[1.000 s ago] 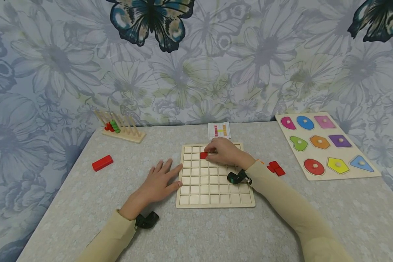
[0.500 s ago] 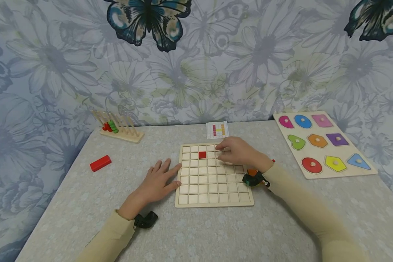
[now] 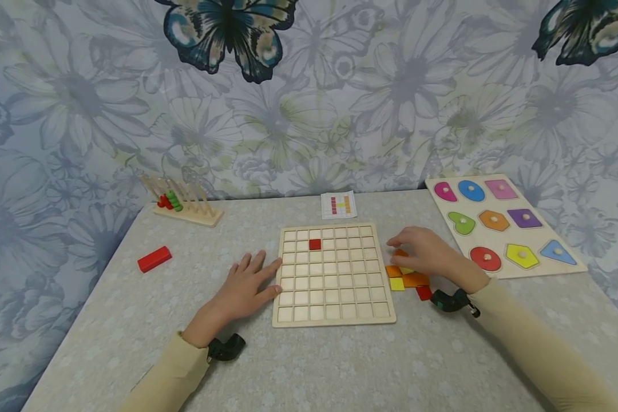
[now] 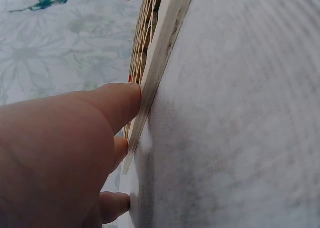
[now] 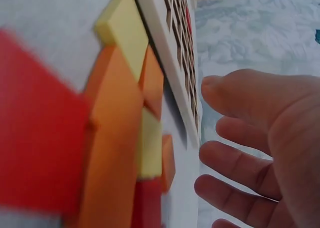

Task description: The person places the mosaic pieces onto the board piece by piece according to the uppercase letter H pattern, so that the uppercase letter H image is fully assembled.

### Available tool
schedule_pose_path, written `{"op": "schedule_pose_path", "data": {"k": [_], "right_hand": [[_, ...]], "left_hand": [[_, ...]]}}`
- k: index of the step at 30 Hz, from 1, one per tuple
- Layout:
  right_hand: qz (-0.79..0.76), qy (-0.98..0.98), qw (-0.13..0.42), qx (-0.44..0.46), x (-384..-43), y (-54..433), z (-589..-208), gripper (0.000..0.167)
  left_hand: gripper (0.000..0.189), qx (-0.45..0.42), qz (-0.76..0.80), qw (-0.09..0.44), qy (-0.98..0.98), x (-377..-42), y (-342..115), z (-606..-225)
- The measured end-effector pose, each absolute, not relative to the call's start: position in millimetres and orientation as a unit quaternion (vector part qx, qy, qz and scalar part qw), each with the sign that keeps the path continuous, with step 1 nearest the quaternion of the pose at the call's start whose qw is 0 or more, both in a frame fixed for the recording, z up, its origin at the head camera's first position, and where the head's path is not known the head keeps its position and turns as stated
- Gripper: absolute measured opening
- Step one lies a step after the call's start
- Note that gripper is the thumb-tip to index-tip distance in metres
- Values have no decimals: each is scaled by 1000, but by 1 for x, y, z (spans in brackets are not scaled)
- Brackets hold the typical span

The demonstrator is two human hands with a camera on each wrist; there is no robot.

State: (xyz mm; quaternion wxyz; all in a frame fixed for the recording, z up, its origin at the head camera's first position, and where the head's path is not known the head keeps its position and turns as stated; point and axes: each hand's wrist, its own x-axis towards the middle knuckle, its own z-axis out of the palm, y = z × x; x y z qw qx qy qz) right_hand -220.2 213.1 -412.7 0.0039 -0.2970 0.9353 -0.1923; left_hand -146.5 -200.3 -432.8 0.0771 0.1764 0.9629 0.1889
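Observation:
A wooden grid board lies at the middle of the table, with one red square tile set in a cell of its second row. My left hand rests with fingers spread, its fingertips at the board's left edge; the left wrist view shows thumb and fingers against that side. My right hand hovers over a pile of orange, yellow and red tiles right of the board. In the right wrist view its fingers are apart and loosely bent, holding nothing, while the tiles lie close by.
A small pattern card lies behind the board. At the back left stands a peg rack with red and green beads, and a red block lies before it. A shape puzzle board lies at the right, near the patterned wall.
My right hand has let go of the red tile, leaving it in the grid, and has moved right over the tile pile. My left hand stays at the board's edge.

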Motion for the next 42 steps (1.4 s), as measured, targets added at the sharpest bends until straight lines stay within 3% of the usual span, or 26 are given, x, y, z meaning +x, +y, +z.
{"op": "schedule_pose_path", "data": {"k": [20,26,37,42], "right_hand": [[-170,961,-12,-219,-191,273,-425,46],[-164,969,8,-186,-188,278,-427,51],[-172,967,30,-185,-191,283,-424,37],[-178,965,25,-190,-191,288,-425,37]], "left_hand": [[62,176,189,75,963,-146,-202,-437],[62,177,187,78,963,-146,-201,-436],[61,175,191,73,963,-146,-200,-436],[61,173,190,77,963,-147,-201,-436]]}}
